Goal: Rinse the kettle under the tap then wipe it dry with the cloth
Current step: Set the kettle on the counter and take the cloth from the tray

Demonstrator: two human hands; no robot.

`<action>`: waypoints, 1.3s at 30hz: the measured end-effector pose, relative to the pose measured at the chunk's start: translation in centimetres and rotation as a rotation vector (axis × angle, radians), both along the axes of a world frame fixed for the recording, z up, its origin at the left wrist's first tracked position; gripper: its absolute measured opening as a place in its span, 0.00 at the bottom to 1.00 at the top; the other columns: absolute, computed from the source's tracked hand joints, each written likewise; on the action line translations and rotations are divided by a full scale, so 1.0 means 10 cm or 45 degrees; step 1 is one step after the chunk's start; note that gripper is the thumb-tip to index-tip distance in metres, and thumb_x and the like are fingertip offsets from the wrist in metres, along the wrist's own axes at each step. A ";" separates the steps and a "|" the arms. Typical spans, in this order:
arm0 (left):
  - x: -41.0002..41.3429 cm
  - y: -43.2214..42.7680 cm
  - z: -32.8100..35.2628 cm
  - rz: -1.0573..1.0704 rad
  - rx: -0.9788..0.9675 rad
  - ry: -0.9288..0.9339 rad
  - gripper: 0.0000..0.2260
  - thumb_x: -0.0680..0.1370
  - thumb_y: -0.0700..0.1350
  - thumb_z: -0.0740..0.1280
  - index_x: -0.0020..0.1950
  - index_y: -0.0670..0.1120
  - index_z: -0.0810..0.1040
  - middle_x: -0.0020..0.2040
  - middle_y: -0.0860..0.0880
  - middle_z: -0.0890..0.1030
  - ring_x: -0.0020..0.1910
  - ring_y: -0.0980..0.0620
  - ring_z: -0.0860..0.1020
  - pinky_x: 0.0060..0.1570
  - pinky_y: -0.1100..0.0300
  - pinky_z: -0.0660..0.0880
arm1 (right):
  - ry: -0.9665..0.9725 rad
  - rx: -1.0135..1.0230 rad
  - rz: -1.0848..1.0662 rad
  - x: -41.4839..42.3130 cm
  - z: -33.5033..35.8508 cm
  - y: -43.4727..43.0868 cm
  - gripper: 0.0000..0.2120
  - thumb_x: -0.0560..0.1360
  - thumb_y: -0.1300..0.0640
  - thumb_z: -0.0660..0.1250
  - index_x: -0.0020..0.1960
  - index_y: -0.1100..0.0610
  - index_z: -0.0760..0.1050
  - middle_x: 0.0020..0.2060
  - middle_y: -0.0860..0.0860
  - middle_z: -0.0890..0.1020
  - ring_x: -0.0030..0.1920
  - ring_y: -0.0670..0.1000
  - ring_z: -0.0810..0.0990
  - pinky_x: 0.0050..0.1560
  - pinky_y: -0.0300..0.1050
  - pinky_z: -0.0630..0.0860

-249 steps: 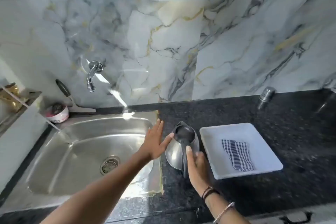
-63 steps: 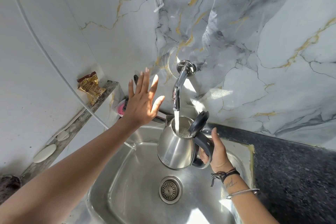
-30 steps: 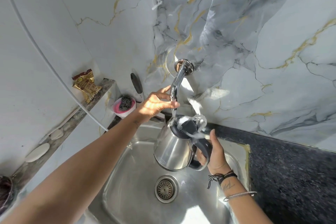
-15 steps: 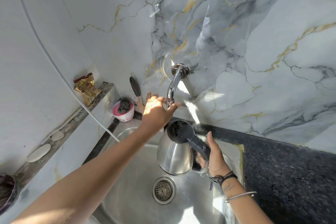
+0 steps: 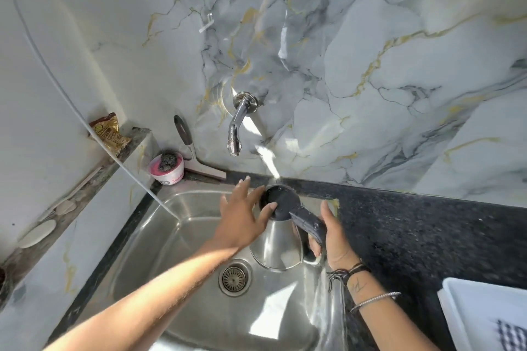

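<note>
The steel kettle (image 5: 281,246) with a black lid (image 5: 281,201) hangs over the right side of the sink (image 5: 171,236), lid down. My right hand (image 5: 332,234) grips its black handle (image 5: 309,222). My left hand (image 5: 243,215) rests with spread fingers against the lid and the kettle's left side. The chrome tap (image 5: 236,128) juts from the marble wall above and to the left; no water runs from it. The blue checked cloth (image 5: 512,335) lies in a white tray (image 5: 467,302) at the bottom right, mostly cut off by the frame edge.
The drain (image 5: 234,278) lies below the kettle. A pink tub with a scrubber (image 5: 167,165) and a squeegee (image 5: 194,151) stand at the sink's back left corner. A snack packet (image 5: 109,132) sits on the left ledge. Black granite counter (image 5: 427,236) extends right.
My left hand has left the tap and come down onto the kettle's lid. The water has stopped. The kettle has moved lower and away from the spout, lid now closed.
</note>
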State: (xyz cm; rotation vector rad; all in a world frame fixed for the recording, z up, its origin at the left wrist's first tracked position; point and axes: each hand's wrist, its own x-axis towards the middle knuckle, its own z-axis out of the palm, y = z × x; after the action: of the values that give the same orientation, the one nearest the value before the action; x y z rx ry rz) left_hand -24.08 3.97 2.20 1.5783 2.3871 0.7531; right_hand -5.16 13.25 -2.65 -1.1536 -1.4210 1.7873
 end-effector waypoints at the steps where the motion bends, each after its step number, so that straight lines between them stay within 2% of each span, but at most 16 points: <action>1: 0.11 0.03 0.03 -0.033 0.009 0.025 0.28 0.77 0.67 0.57 0.73 0.54 0.69 0.78 0.44 0.61 0.77 0.45 0.59 0.75 0.37 0.50 | -0.002 0.004 -0.035 0.11 0.05 -0.03 0.43 0.63 0.18 0.57 0.20 0.59 0.69 0.14 0.55 0.68 0.15 0.51 0.63 0.22 0.40 0.59; 6: 0.77 0.22 0.14 -0.230 0.020 -0.025 0.30 0.78 0.66 0.55 0.74 0.51 0.70 0.79 0.46 0.59 0.78 0.47 0.55 0.75 0.38 0.49 | 0.013 0.068 -0.262 0.82 0.23 -0.22 0.43 0.63 0.19 0.57 0.20 0.60 0.67 0.14 0.54 0.67 0.14 0.51 0.63 0.21 0.41 0.59; 9: 1.14 0.31 0.12 -0.344 -0.042 -0.035 0.29 0.79 0.65 0.55 0.75 0.51 0.68 0.81 0.46 0.53 0.80 0.48 0.48 0.74 0.40 0.42 | -0.044 0.107 -0.381 1.20 0.22 -0.37 0.44 0.64 0.18 0.57 0.20 0.61 0.66 0.15 0.55 0.67 0.16 0.52 0.63 0.22 0.40 0.60; 12: 1.57 0.41 0.09 -0.447 -0.152 -0.003 0.28 0.80 0.64 0.56 0.76 0.52 0.66 0.81 0.47 0.47 0.80 0.48 0.43 0.74 0.40 0.40 | -0.063 0.141 -0.468 1.62 0.18 -0.54 0.45 0.68 0.20 0.55 0.22 0.64 0.66 0.15 0.56 0.67 0.17 0.52 0.64 0.23 0.44 0.60; 15: 1.90 0.47 0.05 -0.519 -0.300 -0.009 0.27 0.80 0.63 0.55 0.76 0.53 0.65 0.81 0.47 0.44 0.79 0.47 0.41 0.73 0.39 0.38 | -0.129 0.134 -0.550 1.94 0.10 -0.70 0.45 0.68 0.19 0.52 0.20 0.62 0.66 0.16 0.57 0.68 0.18 0.54 0.67 0.23 0.45 0.67; 18: 2.12 0.47 -0.01 -0.581 -0.394 -0.004 0.27 0.79 0.64 0.55 0.77 0.56 0.63 0.81 0.46 0.41 0.79 0.46 0.38 0.72 0.39 0.35 | -0.169 0.138 -0.578 2.15 0.02 -0.83 0.45 0.70 0.20 0.49 0.19 0.59 0.66 0.16 0.56 0.68 0.20 0.56 0.69 0.27 0.47 0.70; 25: 2.40 0.29 -0.15 -0.601 -0.464 -0.048 0.26 0.79 0.65 0.56 0.76 0.61 0.61 0.81 0.46 0.46 0.80 0.47 0.42 0.73 0.41 0.38 | -0.095 0.033 -0.707 2.29 -0.16 -1.23 0.41 0.75 0.26 0.53 0.20 0.60 0.66 0.17 0.57 0.69 0.21 0.55 0.69 0.27 0.47 0.69; 29: 2.43 0.19 -0.18 -0.574 -0.457 -0.018 0.25 0.79 0.65 0.55 0.76 0.63 0.61 0.81 0.47 0.48 0.80 0.47 0.45 0.74 0.40 0.41 | -0.044 0.056 -0.721 2.23 -0.15 -1.39 0.40 0.80 0.34 0.53 0.22 0.64 0.68 0.18 0.56 0.70 0.20 0.52 0.70 0.25 0.38 0.70; 32: 2.47 0.10 -0.19 -0.576 -0.461 -0.026 0.25 0.79 0.65 0.56 0.75 0.63 0.61 0.81 0.48 0.47 0.80 0.46 0.45 0.74 0.40 0.41 | -0.066 0.048 -0.708 2.26 -0.15 -1.52 0.39 0.82 0.40 0.51 0.22 0.65 0.69 0.19 0.58 0.73 0.20 0.51 0.72 0.26 0.36 0.72; 36: 2.54 -0.04 -0.22 -0.521 -0.423 -0.049 0.25 0.79 0.65 0.55 0.76 0.63 0.60 0.81 0.46 0.49 0.80 0.45 0.47 0.75 0.41 0.43 | -0.009 0.021 -0.599 2.38 -0.13 -1.54 0.37 0.79 0.37 0.50 0.25 0.65 0.71 0.20 0.57 0.75 0.22 0.51 0.74 0.28 0.37 0.73; 39: 2.59 -0.12 -0.23 -0.437 -0.357 -0.070 0.27 0.79 0.65 0.56 0.77 0.60 0.59 0.81 0.45 0.52 0.79 0.45 0.50 0.75 0.42 0.46 | -0.182 0.068 -0.577 2.53 -0.21 -1.51 0.31 0.82 0.39 0.54 0.30 0.58 0.74 0.28 0.52 0.81 0.31 0.51 0.80 0.37 0.47 0.77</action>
State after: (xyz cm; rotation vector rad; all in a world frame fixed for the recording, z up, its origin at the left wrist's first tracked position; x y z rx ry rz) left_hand 1.84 2.76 -0.14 1.7499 1.9990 0.3705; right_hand 20.14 -1.88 -4.71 -1.4616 -1.1569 1.3660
